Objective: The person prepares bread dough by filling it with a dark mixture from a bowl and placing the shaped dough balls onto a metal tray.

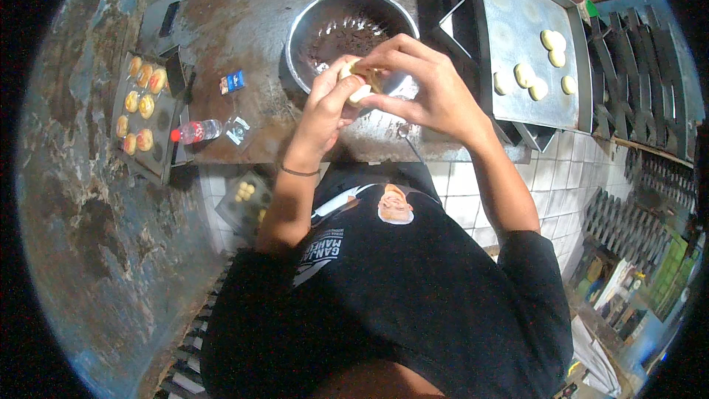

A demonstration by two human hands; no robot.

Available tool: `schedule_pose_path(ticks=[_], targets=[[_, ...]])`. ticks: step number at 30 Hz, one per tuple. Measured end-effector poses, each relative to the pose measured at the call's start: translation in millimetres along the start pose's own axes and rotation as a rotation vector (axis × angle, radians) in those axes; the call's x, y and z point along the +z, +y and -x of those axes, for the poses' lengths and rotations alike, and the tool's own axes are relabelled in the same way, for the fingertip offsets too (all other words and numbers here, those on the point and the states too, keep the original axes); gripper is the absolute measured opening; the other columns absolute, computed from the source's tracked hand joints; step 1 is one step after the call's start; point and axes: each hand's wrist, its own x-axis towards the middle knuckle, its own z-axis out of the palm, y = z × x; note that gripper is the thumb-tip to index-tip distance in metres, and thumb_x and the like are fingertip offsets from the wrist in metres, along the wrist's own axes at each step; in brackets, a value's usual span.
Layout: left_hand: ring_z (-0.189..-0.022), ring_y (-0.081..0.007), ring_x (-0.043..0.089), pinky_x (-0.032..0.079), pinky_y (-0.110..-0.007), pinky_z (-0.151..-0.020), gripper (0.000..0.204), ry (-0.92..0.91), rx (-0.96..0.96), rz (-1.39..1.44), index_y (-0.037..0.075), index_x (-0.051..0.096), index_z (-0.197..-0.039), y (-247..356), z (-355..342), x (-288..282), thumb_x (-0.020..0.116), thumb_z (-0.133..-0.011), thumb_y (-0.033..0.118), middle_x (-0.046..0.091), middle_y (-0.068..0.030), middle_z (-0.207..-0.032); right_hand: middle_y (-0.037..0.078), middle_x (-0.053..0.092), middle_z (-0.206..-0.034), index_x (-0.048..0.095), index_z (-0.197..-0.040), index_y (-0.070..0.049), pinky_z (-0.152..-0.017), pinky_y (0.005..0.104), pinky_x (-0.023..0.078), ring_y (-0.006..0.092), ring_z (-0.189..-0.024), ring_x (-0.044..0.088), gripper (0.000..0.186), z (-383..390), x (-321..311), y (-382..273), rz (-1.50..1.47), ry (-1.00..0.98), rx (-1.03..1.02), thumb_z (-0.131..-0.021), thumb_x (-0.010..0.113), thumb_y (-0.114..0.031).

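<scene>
Above a wide metal bowl, I hold a piece of pale dough between my hands. My left hand is curled around the dough, its thumb lying across it. The fingers and thumb of my right hand arch over and grip the dough from the other side. My fingers hide part of the dough. Dark, crumbly filling lies in the bottom of the bowl. A thin metal utensil rests by the table edge just below the bowl.
To the right, a metal tray carries several pale dough pieces. At left, a dark tray holds several glazed buns. A red-capped bottle and a blue packet lie between. A lower tray holds dough balls.
</scene>
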Motion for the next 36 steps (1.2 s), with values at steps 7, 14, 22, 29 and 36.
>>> schedule_pose_path(ticks=[7, 14, 22, 29, 36], targets=[[-0.085, -0.0062, 0.061, 0.048, -0.022, -0.062, 0.026, 0.13, 0.048, -0.003, 0.008, 0.055, -0.125, -2.9, 1.0, 1.5, 0.061, -0.101, 0.017, 0.063, -0.0019, -0.103, 0.015, 0.07, -0.105, 0.073, -0.116, -0.005, -0.084, 0.038, 0.058, 0.0271, -0.098, 0.071, 0.043, 2.4, 3.1, -1.4, -0.112, 0.046, 0.117, -0.082, 0.088, -0.026], [-0.071, 0.0003, 0.048, 0.035, -0.014, -0.054, 0.028, 0.094, 0.015, 0.07, 0.01, 0.051, -0.128, -1.1, -3.3, 4.9, 0.059, -0.103, 0.017, 0.062, -0.0007, -0.099, 0.01, 0.071, -0.098, 0.073, -0.105, -0.004, -0.078, 0.0353, 0.058, 0.0224, -0.09, 0.072, 0.032, -0.2, 9.3, 0.5, -0.041, 0.161, 0.171, -0.083, 0.088, -0.022], [-0.085, -0.0014, 0.06, 0.042, -0.016, -0.057, 0.026, 0.147, 0.2, -0.316, 0.008, 0.058, -0.122, -3.0, -16.2, 24.5, 0.066, -0.102, 0.021, 0.065, 0.0003, -0.102, 0.011, 0.071, -0.107, 0.074, -0.116, -0.002, -0.078, 0.0293, 0.059, 0.016, -0.087, 0.072, 0.025, 5.0, -9.3, -2.4, -0.416, 0.199, 0.42, -0.093, 0.075, -0.01], [-0.087, -0.0047, 0.058, 0.044, -0.017, -0.059, 0.027, 0.116, 0.161, -0.081, 0.005, 0.061, -0.123, -6.2, -29.9, 42.8, 0.061, -0.101, 0.02, 0.063, -0.0003, -0.102, 0.012, 0.067, -0.118, 0.07, -0.133, -0.012, -0.086, 0.038, 0.058, 0.0284, -0.1, 0.071, 0.061, 7.3, -24.4, 6.3, 0.162, 0.134, -0.072, -0.078, 0.089, -0.032], [-0.067, 0.0005, 0.049, 0.031, -0.016, -0.047, 0.043, 0.128, 0.164, -0.125, 0.007, 0.051, -0.142, 5.5, -37.4, 68.5, 0.064, -0.101, 0.016, 0.067, -0.0027, -0.098, 0.007, 0.074, -0.108, 0.077, -0.109, 0.0, -0.083, 0.0333, 0.061, 0.0143, -0.098, 0.07, 0.02, 24.4, -32.1, 30.6, -0.529, 0.301, 0.45, -0.096, 0.077, -0.015]])
